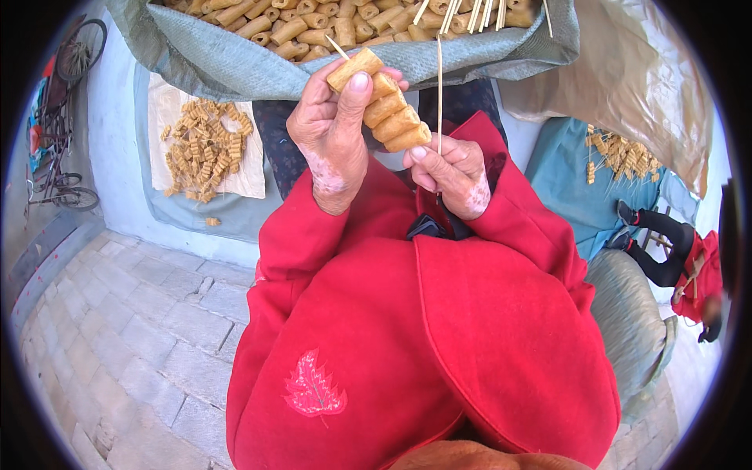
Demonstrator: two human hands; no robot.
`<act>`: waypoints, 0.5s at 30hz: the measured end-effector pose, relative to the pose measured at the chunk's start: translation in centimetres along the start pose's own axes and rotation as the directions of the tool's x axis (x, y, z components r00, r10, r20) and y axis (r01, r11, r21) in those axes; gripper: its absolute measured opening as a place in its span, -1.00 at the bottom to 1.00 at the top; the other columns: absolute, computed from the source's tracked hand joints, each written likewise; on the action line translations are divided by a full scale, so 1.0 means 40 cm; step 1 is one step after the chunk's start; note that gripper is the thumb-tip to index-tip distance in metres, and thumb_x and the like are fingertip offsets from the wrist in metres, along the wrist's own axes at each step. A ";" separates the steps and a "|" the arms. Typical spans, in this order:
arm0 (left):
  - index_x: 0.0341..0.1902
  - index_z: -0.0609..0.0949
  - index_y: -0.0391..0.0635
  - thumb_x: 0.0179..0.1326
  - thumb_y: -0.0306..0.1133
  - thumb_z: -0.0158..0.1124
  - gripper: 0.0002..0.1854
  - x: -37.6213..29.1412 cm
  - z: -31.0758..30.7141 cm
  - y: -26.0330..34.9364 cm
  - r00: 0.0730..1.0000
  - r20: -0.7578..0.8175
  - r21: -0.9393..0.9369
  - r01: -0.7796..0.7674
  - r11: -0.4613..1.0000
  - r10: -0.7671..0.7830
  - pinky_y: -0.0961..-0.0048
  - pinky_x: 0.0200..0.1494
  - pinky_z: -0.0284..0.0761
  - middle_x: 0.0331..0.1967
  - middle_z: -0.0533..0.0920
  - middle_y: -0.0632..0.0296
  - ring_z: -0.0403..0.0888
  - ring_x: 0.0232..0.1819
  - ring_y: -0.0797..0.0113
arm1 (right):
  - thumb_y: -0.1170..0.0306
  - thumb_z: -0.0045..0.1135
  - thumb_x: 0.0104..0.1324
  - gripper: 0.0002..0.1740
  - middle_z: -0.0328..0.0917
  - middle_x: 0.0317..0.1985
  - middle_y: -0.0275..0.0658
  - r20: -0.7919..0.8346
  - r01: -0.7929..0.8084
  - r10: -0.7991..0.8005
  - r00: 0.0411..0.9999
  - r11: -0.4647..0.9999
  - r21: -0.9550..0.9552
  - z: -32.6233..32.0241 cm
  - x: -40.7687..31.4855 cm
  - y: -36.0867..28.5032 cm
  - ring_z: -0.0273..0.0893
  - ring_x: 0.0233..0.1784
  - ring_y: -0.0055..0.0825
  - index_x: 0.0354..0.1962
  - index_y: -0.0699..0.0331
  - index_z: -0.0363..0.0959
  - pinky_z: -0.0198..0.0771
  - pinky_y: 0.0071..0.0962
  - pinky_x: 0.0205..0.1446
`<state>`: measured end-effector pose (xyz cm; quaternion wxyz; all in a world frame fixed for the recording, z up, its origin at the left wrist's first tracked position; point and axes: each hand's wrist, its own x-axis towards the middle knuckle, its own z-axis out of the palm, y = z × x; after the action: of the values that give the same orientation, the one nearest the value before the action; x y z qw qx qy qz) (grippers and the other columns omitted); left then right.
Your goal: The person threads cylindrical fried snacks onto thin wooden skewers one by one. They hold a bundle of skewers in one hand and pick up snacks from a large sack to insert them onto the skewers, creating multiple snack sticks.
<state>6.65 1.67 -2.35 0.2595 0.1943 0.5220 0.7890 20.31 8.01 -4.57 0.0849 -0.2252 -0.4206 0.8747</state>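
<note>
My left hand (332, 132) grips a row of several tan, hollow tube-shaped food rolls (392, 117) lying side by side. The pointed tip of a wooden skewer (337, 47) sticks out beyond the top roll; its rest is hidden. Between the thumb and fingers of my right hand (452, 173) stands a second thin wooden skewer (439, 88), almost upright in the view and just right of the row. Beyond both hands, a woven plastic sack (264, 76) is folded open around many loose rolls (346, 29). Several bare skewers (476, 16) lie across its right side.
Skewered rolls are heaped on a pale sheet (252, 170) to the left. Another pile of skewered rolls (623, 155) lies on blue cloth (558, 170) at right. Near a full woven sack (628, 317), another person (675, 258) sits. Bicycles (64, 170) stand far left.
</note>
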 end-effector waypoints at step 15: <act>-0.11 0.39 -0.26 0.13 -0.37 0.06 -0.72 0.054 -0.438 0.299 0.391 -0.502 0.733 -0.281 0.619 0.772 0.28 -0.03 0.39 -0.18 0.45 -0.02 0.46 -0.16 0.19 | 0.25 -0.27 0.37 -0.64 0.31 -0.60 -0.39 0.016 -0.086 0.094 0.995 0.961 -0.261 0.041 0.025 0.024 0.05 -0.61 -0.81 -0.24 0.40 0.38 -0.05 -0.78 -0.55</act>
<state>-7.65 -13.50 2.13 -0.3435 0.0542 0.6794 0.6462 18.69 6.59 -4.74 0.0089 -0.2410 -0.5222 0.8180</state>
